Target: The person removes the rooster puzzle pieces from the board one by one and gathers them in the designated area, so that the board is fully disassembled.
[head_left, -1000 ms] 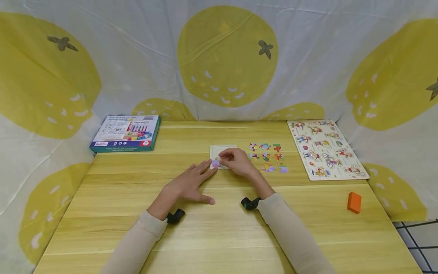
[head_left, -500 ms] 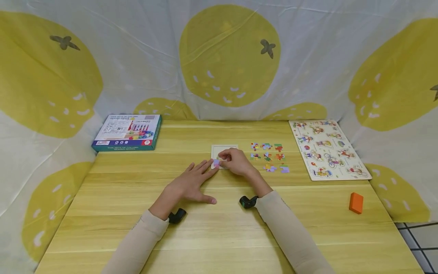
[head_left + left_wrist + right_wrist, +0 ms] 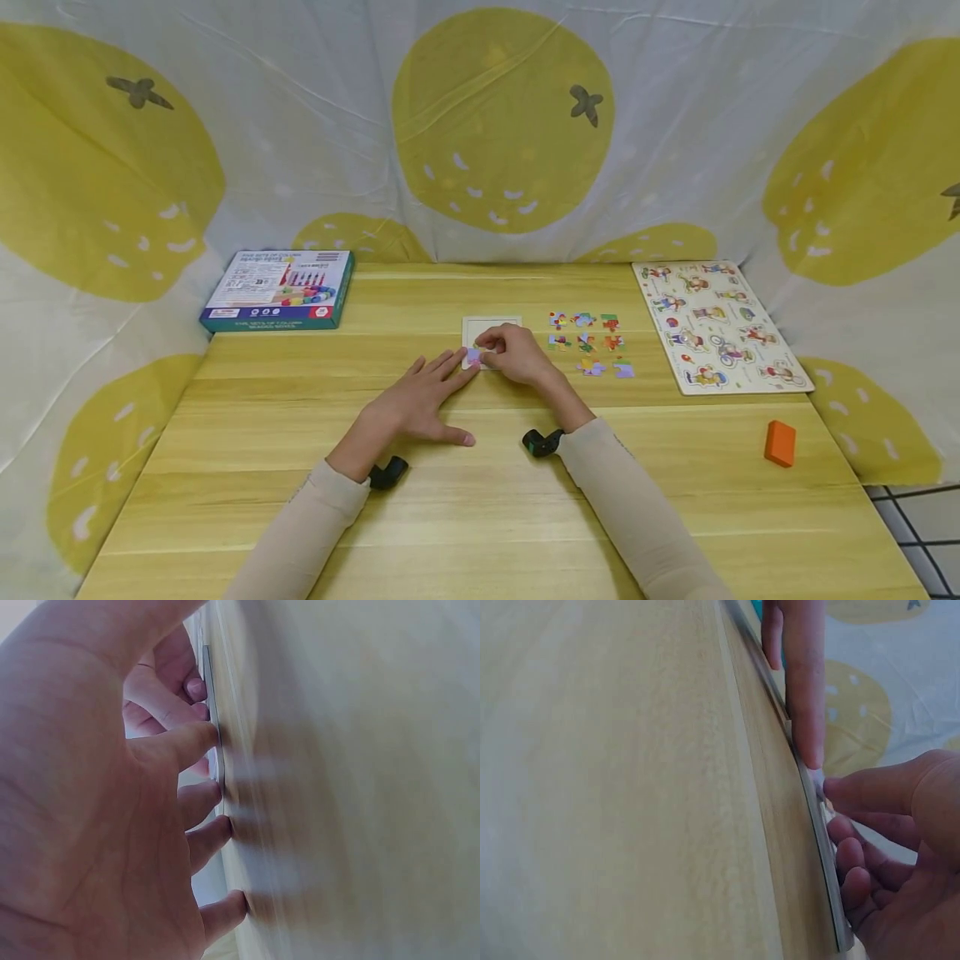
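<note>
A small pale square puzzle tray lies at the middle of the wooden table, partly covered by both hands. In its near left corner shows a lilac puzzle piece. My left hand lies spread out, fingers straight, its fingertips at the tray's near left edge and that piece. Over the tray, my right hand has its fingers curled, with thumb and index finger pinching a small puzzle piece mostly hidden by them. The right wrist view shows the thumb tip close beside a left fingertip.
Several loose jigsaw pieces lie in rows right of the tray. Farther right is a wooden picture board, with an orange block nearer the front. A boxed bead set sits at the back left. A lemon-print cloth hangs behind.
The right hand's fingers have shifted very slightly left over the tray. The left hand stays in place at the tray's edge. The head view has moved a little.
</note>
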The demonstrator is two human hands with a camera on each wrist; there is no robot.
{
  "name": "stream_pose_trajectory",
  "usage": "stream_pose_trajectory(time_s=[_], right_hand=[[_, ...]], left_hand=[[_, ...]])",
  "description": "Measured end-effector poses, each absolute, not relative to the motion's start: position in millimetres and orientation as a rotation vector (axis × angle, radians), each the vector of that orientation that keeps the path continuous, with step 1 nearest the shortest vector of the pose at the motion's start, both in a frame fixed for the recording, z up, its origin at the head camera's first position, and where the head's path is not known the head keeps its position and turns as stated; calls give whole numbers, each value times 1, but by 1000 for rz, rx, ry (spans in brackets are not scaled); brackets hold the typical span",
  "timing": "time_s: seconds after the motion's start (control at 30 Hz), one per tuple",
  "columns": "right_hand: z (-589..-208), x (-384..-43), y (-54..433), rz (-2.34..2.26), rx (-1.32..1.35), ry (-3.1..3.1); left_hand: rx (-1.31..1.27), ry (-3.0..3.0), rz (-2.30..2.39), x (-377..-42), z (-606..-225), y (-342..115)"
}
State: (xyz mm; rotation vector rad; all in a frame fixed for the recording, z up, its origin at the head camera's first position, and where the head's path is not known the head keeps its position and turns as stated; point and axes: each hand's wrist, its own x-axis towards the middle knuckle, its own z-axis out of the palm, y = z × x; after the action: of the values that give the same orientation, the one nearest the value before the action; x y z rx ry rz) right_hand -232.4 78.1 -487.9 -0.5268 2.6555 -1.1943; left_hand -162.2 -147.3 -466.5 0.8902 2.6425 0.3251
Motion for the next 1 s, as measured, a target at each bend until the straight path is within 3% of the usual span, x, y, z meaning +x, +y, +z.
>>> stream_pose_trajectory(time_s=[1.0], right_hand=[[-476,-228,100,-1452,-430,2604]], left_hand=[[879,2632,314,-163,-466,-147]])
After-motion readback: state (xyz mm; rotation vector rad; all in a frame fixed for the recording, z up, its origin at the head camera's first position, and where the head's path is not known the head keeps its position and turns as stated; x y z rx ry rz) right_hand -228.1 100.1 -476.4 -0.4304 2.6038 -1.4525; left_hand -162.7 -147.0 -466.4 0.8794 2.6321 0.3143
